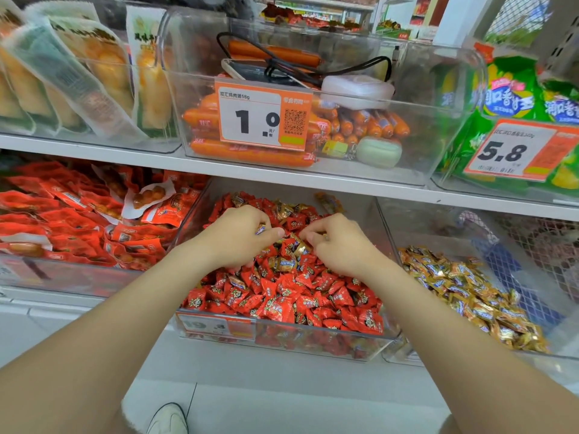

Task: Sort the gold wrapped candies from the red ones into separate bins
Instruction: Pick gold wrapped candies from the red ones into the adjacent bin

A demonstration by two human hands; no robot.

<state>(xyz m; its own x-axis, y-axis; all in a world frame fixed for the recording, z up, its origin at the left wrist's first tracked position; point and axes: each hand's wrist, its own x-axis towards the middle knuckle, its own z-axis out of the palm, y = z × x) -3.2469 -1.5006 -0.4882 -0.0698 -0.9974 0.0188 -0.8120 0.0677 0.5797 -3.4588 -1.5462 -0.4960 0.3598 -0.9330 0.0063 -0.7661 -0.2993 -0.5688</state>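
Both hands are down in the middle bin (pixel 313 346), the clear one on the lower shelf heaped with red candies (pixel 282 296). My left hand (pixel 238 236) has its fingers curled and pinches a gold candy (pixel 260 229) between thumb and fingertips, just above the pile. My right hand (pixel 341 245) sits close beside it, fingers curled as well, with a second gold candy (pixel 324 236) showing as a bit of gold wrapper under them. Between and just near my hands a few stray gold pieces (pixel 286 264) lie mixed in among the red, and more lie toward the far end of the bin.

To the right, the neighbouring clear bin (pixel 438 227) holds the gold pile (pixel 470 296), heaped along its near side. To the left, another bin (pixel 78 277) is full of red snack packets (pixel 78 220). An orange price tag (pixel 216 325) hangs on the near wall of the middle bin.

On the upper shelf (pixel 250 172), the far bin holds orange sausages (pixel 250 153) behind a tag reading 1.0 (pixel 263 115), with a phone (pixel 250 70), a black cable (pixel 282 57), a white case (pixel 357 89) and a pale green case (pixel 379 151) in it. Green bags (pixel 507 95) stand far right behind a 5.8 tag (pixel 513 148). My white shoe (pixel 167 419) shows on the floor below.
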